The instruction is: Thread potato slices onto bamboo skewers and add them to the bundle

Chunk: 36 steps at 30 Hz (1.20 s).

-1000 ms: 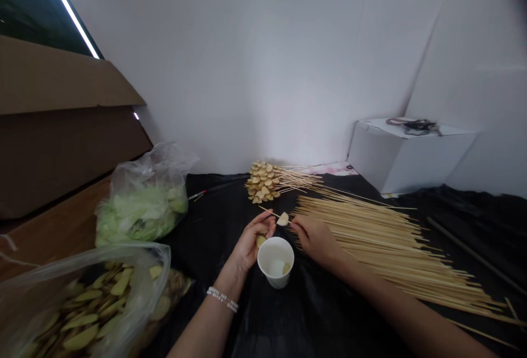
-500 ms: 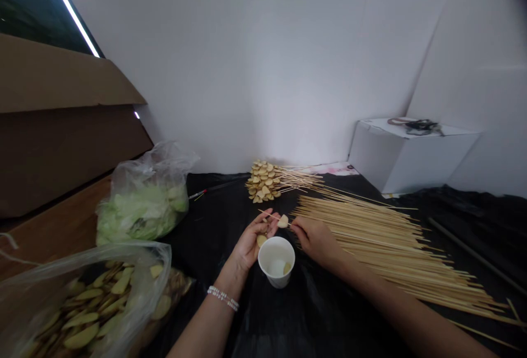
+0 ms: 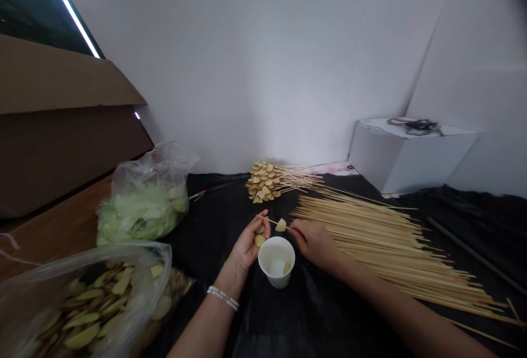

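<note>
My right hand [image 3: 313, 241] is closed on a thin wooden skewer [image 3: 269, 219], which points left with one pale slice [image 3: 280, 225] threaded on it, apparently potato. Cupped behind the white cup, my left hand [image 3: 249, 241] holds a couple of loose potato slices [image 3: 259, 240] against its fingers. The skewer's tip reaches the fingertips of that hand. Just below both hands stands the white cup [image 3: 276, 284], with a small yellowish piece inside. Beyond them lies a pile of loaded potato skewers [image 3: 263, 182], their sticks pointing right.
Many bare skewers [image 3: 382, 248] spread over the black sheet at right. On the left, an open plastic bag of potato slices [image 3: 86, 314] sits before a tied bag of pale green vegetable [image 3: 140, 212]. A white box [image 3: 395, 155] stands at the back right.
The skewer and its slice have shifted slightly left and down. My left fingers have drawn closer together and turned, showing the loose slices more plainly. The cup has stayed put.
</note>
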Motion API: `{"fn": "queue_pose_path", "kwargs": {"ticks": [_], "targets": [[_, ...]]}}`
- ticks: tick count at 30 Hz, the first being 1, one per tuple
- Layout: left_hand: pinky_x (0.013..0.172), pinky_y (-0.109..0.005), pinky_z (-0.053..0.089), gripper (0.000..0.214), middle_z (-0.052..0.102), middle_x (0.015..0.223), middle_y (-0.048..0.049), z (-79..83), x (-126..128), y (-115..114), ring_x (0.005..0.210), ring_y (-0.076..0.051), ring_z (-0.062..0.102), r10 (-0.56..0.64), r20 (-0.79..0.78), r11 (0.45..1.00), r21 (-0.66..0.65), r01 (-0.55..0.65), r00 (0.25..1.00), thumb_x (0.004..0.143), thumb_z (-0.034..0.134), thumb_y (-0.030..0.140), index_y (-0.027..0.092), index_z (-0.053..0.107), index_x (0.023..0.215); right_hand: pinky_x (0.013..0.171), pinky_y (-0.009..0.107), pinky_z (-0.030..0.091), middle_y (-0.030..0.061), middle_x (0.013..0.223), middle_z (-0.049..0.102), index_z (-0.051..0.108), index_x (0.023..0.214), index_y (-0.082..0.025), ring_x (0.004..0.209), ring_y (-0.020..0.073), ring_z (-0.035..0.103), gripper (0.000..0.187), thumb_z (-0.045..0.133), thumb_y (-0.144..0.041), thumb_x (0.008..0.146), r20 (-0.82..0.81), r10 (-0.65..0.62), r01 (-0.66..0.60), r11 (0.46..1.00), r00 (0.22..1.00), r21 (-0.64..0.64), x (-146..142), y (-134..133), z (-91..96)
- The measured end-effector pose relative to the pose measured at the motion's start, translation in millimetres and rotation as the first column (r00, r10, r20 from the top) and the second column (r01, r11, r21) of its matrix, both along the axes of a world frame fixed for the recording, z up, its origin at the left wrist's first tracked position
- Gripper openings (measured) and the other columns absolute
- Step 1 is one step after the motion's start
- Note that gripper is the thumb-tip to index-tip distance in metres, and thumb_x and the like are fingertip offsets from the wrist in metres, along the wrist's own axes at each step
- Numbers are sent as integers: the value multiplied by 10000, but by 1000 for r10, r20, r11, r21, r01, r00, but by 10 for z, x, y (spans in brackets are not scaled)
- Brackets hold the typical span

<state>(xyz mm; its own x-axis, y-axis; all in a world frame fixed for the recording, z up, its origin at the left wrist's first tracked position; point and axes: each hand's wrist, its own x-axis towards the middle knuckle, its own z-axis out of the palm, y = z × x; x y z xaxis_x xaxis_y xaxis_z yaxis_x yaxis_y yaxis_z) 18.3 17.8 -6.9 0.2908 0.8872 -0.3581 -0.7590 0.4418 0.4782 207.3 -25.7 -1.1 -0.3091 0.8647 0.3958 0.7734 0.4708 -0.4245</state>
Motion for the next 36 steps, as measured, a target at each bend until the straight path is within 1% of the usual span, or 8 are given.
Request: {"fn": "queue_pose_path", "kwargs": {"ticks": [4, 7, 10, 13, 17, 21, 30, 36], "targets": [[590, -180, 550, 233, 653, 767, -59, 0, -9, 5, 637, -100, 652, 7, 6, 1000, -23, -7, 1000, 829, 507, 7, 120, 635, 989, 643, 245, 330, 32, 781, 641, 577, 810, -187, 716, 136, 556, 261, 376, -270, 955, 54, 46, -47, 999, 998, 14, -37, -34, -3], [592, -180, 548, 254, 652, 768, -56, 12, 0, 6, 641, -99, 653, 14, 2, 999, -34, -13, 1000, 808, 505, -19, 122, 637, 973, 640, 247, 330, 34, 784, 643, 582, 812, -187, 715, 137, 559, 266, 374, -269, 956, 87, 49, -50, 999, 995, 9, -40, -40, 0], [597, -190, 551, 200, 657, 775, -66, 18, 10, 11, 653, -109, 661, 30, 3, 998, -52, -30, 1000, 822, 519, 13, 111, 636, 951, 662, 245, 341, 37, 808, 648, 585, 827, -187, 746, 140, 566, 256, 379, -266, 956, 72, 38, -38, 999, 997, 6, -26, -31, 6], [582, -198, 552, 166, 661, 778, -65, 13, 16, 12, 620, -108, 655, 14, -22, 998, -54, -16, 1000, 818, 560, 46, 113, 631, 952, 676, 242, 350, 35, 817, 648, 587, 841, -190, 762, 141, 570, 248, 381, -267, 955, 42, 28, -28, 1000, 999, 0, -10, -15, 1], [577, -199, 549, 199, 658, 771, -58, 5, 28, -3, 592, -102, 646, 3, -67, 1000, -31, -5, 998, 804, 579, 43, 116, 620, 985, 676, 242, 353, 31, 803, 642, 582, 823, -194, 757, 143, 568, 261, 374, -279, 955, 13, 37, -37, 999, 999, 3, 2, 0, -15], [581, -190, 540, 210, 658, 790, -55, 10, 40, -24, 595, -95, 641, -5, -98, 1000, -3, 5, 995, 784, 601, 34, 121, 618, 974, 653, 247, 344, 27, 786, 639, 578, 813, -194, 726, 143, 562, 274, 365, -292, 957, 14, 36, -36, 999, 999, 2, 2, -10, -11], [581, -190, 532, 240, 662, 812, -47, -14, 27, -14, 600, -92, 640, -23, -118, 999, 31, 27, 993, 767, 633, 52, 128, 614, 994, 654, 251, 345, 26, 787, 642, 580, 807, -198, 723, 143, 562, 275, 363, -284, 953, 13, 37, -37, 999, 999, 1, 2, -6, -3], [603, -187, 530, 214, 666, 796, -54, -36, 17, 5, 627, -97, 647, -26, -103, 999, 42, 30, 994, 781, 603, 35, 116, 625, 979, 651, 250, 343, 28, 765, 635, 566, 783, -200, 714, 145, 560, 282, 361, -293, 953, -17, 29, -29, 1000, 999, 0, 11, 10, -14]]}}
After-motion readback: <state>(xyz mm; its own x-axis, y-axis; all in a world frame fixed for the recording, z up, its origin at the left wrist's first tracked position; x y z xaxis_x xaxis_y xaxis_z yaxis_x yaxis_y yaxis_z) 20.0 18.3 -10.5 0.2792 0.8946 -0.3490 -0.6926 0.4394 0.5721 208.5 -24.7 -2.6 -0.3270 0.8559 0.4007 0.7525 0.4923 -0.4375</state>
